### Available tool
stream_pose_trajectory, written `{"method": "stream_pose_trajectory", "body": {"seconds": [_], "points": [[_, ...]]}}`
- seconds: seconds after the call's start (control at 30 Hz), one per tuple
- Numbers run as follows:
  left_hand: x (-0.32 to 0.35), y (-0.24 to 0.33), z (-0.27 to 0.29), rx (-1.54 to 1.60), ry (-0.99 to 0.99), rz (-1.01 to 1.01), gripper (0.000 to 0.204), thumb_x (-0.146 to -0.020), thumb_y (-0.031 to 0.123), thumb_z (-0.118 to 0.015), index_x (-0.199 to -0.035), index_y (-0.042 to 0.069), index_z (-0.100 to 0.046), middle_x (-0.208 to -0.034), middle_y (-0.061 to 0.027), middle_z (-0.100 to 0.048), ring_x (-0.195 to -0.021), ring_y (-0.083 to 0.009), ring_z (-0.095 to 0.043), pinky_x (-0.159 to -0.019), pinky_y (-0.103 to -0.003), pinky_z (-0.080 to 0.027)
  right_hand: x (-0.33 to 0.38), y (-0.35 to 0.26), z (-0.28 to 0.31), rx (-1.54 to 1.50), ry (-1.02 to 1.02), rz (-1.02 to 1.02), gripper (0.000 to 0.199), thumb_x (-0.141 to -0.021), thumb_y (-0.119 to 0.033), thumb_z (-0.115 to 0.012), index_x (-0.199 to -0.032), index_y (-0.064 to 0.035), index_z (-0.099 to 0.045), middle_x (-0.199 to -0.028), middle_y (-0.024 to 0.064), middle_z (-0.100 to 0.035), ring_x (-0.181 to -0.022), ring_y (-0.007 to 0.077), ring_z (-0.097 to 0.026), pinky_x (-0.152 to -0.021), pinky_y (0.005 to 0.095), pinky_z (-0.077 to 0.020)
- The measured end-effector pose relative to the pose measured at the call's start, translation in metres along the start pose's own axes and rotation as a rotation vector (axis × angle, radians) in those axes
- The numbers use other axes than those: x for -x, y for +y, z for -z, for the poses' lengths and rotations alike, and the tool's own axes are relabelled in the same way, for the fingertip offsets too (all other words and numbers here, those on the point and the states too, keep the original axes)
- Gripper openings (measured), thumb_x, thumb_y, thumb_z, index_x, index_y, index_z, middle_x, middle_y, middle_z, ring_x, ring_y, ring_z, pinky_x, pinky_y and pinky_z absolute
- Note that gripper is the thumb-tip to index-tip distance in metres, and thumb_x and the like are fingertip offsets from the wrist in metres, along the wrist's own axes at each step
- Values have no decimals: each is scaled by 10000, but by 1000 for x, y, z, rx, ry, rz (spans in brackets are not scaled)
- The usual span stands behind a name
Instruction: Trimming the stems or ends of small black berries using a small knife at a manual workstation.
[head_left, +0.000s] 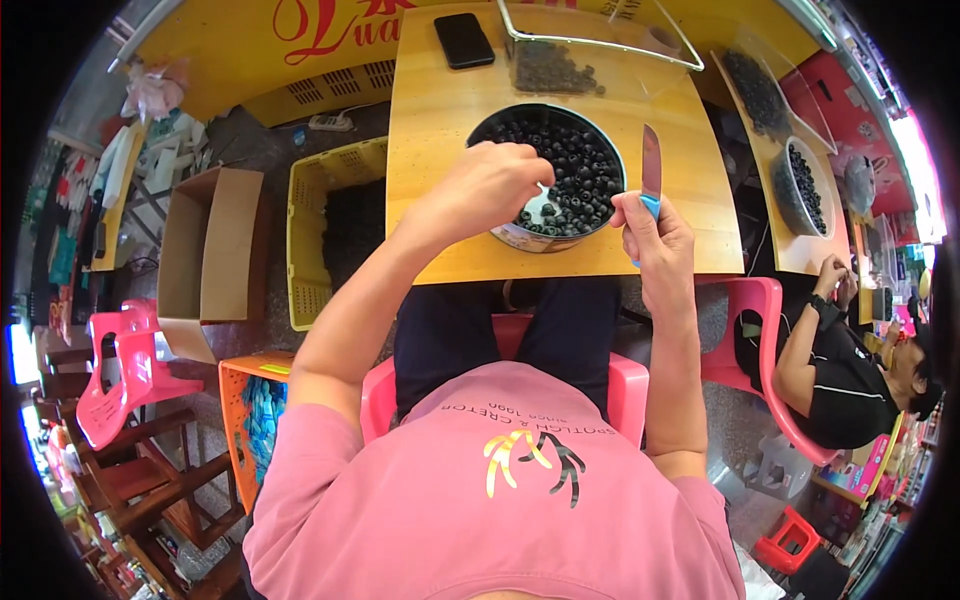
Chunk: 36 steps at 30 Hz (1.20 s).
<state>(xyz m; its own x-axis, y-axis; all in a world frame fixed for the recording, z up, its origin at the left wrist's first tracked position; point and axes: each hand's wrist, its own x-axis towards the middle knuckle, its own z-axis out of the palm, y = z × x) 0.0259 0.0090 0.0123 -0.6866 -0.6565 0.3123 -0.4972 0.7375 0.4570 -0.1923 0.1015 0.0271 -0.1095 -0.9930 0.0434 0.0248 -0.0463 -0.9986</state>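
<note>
"What is at the middle of things?"

"A round tub (525, 240), just above the centre of the frame, on the light wooden desk (430, 130). Dark round pieces (580, 165) lie thick inside it, and a pale patch shows among them toward the tub's lower left."

"And the left hand?"

"The left hand (488, 190) is over the tub's left side, its fingers (530, 165) bent and drawn close together. Whether they pinch a piece I cannot tell — the tips are mostly hidden."

"The right one?"

"The right hand (660, 238) is just beside the tub's right rim, fingers closed around a blue-handled knife (652, 175). The blade points to the top of the frame."

"What else is on the desk?"

"A black phone (464, 41) near the top, and right of it a dark heap (550, 68) at a white-edged clear panel (605, 45)."

"Farther out?"

"Left of the desk, a yellow crate (308, 250), then an open cardboard box (225, 235). At the right of the frame, a co-worker in black (835, 385) sits below a bowl (790, 200) of dark pieces — both hands close together."
</note>
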Motion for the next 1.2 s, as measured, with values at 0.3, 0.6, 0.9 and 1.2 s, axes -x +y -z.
{"method": "stream_pose_trajectory", "body": {"seconds": [0.3, 0.6, 0.9, 1.2], "points": [[-41, -8, -38, -192, -398, -111, 130, -703, 54, -671, -830, 35, -649, -851, -143, -665, -880, -311, -660, -711, -435, -525, 10, -6, 15, 132, 52, 30, 213, -954, -188, -614, -997, 18, -648, -771, 25, -605, -529, 11, -380, -467, 173, -281], [-27, 15, -9, 455, -33, 19, 153, -788, 78, -670, -922, 12, -640, -792, -96, -626, -728, -200, -611, -633, -323, -479, -6, 13, -7, 63, 81, 23, 205, -940, -201, -643, -1020, -13, -658, -763, -32, -588, -551, -7, -373, -472, 166, -265], [-5, 38, 6, 428, 184, 45, 134, -831, 74, -684, -935, 4, -639, -774, -34, -558, -661, -74, -522, -572, -242, -414, -15, 6, -37, -14, 14, 35, 265, -899, -192, -703, -1075, -9, -628, -822, -22, -624, -739, 32, -540, -638, 182, -431], [5, 41, -19, 727, 366, 177, 126, -842, 25, -708, -954, 14, -651, -863, 18, -497, -710, -67, -480, -644, -214, -407, -15, 0, -35, -371, -37, -134, 248, -914, -152, -667, -1125, -31, -619, -680, -48, -543, -500, 17, -424, -463, 193, -338]]}}
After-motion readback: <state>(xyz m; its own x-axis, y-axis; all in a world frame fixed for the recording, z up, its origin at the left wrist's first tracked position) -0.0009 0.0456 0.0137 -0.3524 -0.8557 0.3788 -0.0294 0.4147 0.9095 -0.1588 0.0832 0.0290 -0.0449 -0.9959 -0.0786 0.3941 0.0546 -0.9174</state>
